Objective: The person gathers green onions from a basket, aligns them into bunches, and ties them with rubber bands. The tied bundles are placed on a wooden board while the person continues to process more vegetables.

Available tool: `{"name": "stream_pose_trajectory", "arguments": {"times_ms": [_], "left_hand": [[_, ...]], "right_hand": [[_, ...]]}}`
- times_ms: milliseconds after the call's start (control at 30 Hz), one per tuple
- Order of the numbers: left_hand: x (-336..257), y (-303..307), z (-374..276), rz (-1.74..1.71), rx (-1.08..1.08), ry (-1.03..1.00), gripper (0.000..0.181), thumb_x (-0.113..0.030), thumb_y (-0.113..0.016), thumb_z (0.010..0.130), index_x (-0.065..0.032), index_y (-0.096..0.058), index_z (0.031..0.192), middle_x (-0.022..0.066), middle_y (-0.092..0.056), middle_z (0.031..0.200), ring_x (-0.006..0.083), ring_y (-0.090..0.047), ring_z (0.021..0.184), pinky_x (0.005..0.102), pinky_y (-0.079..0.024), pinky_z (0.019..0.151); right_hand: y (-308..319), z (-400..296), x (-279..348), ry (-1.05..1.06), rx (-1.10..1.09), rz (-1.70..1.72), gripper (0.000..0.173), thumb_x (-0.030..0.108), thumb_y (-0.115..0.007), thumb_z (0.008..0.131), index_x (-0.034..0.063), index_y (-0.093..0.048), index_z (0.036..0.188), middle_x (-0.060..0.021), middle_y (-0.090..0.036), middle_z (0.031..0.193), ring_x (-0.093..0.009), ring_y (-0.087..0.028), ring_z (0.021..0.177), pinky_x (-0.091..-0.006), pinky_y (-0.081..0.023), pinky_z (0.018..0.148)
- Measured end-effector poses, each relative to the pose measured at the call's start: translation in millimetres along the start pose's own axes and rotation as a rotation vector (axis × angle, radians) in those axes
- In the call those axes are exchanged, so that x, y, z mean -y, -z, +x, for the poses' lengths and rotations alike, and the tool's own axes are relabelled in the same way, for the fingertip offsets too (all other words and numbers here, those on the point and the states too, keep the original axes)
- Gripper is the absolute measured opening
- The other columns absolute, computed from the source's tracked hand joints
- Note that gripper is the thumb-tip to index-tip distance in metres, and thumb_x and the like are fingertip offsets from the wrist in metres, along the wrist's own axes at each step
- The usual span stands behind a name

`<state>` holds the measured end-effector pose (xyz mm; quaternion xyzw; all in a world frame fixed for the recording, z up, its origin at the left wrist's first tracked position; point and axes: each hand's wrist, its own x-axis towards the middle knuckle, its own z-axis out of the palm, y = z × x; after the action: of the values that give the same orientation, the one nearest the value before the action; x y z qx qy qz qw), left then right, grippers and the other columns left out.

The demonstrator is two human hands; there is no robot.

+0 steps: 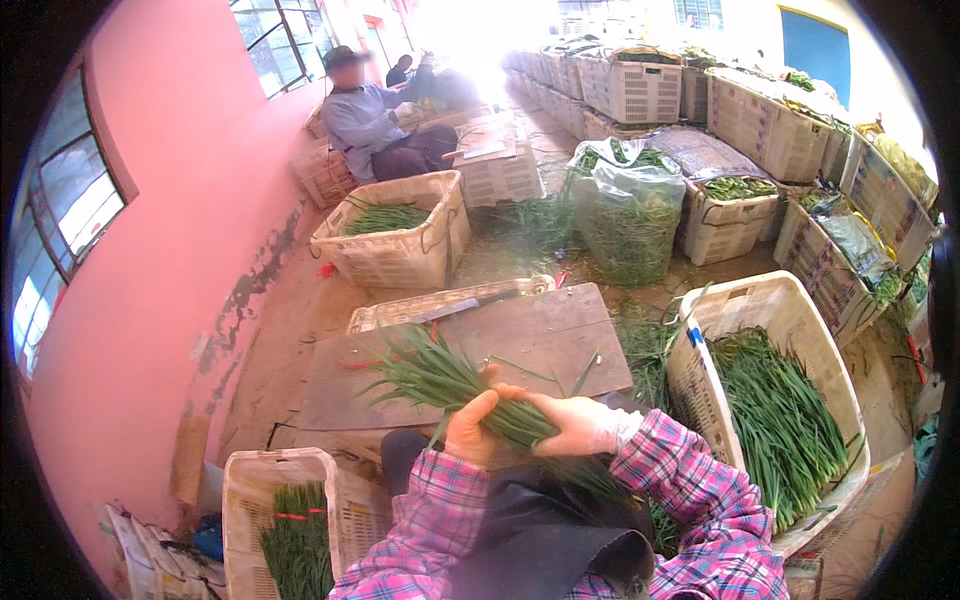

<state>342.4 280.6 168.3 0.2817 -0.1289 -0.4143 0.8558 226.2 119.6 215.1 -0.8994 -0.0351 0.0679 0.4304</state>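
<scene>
My left hand [471,429] and my right hand [583,424], in thin pale gloves, both grip one bunch of long green leaves, seemingly garlic chives [442,375]. The bunch lies at a slant above my lap, its leafy tips pointing up and left over a wooden board [547,322]. A knife [457,309] rests along the board's far edge. Red ties [364,364] and stray leaves lie on the wood. To my right stands a plastic crate [701,394] with loose chives [780,420]. At lower left, another crate [360,517] holds chives bound with red bands [292,540].
Ahead are a crate of greens [390,251] and a clear plastic bag [626,217] stuffed with leaves. A person [367,120] sits beyond, by the pink wall [180,187]. Stacked crates [630,90] line the right side. Leaf scraps [525,221] litter the floor.
</scene>
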Motion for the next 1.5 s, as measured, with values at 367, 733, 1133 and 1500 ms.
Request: {"name": "stream_pose_trajectory", "arguments": {"times_ms": [367,733,1133,1500], "left_hand": [[2.3,23.0,3.9,0.002,-0.314,-0.068,0.017,-0.019,-0.062,0.086,-0.0017,-0.059,0.087,0.0121,-0.061,0.081,0.0317,-0.061,0.086,0.0478,-0.048,0.084],[12.4,80.7,23.2,0.118,-0.547,0.014,0.025,-0.023,-0.061,0.086,0.0004,-0.061,0.077,0.0155,-0.059,0.088,0.0319,-0.059,0.094,0.0463,-0.049,0.088],[11.8,98.8,8.9,0.451,-0.473,-0.011,0.018,0.006,-0.058,0.084,-0.0039,-0.053,0.099,0.0088,-0.059,0.096,0.0204,-0.058,0.092,0.0382,-0.050,0.091],[14.2,81.5,7.4,-0.033,-0.162,-0.124,0.011,-0.018,-0.056,0.092,-0.0101,-0.052,0.099,-0.0023,-0.053,0.079,0.0186,-0.056,0.082,0.0531,-0.035,0.103]], "right_hand": [[-37.7,-132.2,-61.0,-0.477,-0.365,-0.191,0.094,0.038,-0.080,0.062,-0.0031,-0.038,0.135,-0.0234,-0.051,0.128,-0.036,-0.051,0.117,-0.0384,-0.042,0.099],[2.3,-125.5,-134.6,-0.543,-1.121,0.577,0.016,0.014,-0.062,0.085,0.0036,-0.065,0.096,-0.0031,-0.063,0.074,-0.007,-0.052,0.058,-0.0222,-0.041,0.052],[-46.6,-171.5,-100.4,-0.362,-0.947,-0.092,0.023,0.012,-0.068,0.079,0.0024,-0.065,0.100,-0.0121,-0.064,0.095,-0.025,-0.063,0.090,-0.0323,-0.049,0.080],[-67.7,-165.1,-111.3,-0.514,-0.954,0.101,0.016,0.014,-0.065,0.082,0.0027,-0.067,0.093,-0.0119,-0.067,0.090,-0.023,-0.066,0.083,-0.0310,-0.051,0.075]]}}
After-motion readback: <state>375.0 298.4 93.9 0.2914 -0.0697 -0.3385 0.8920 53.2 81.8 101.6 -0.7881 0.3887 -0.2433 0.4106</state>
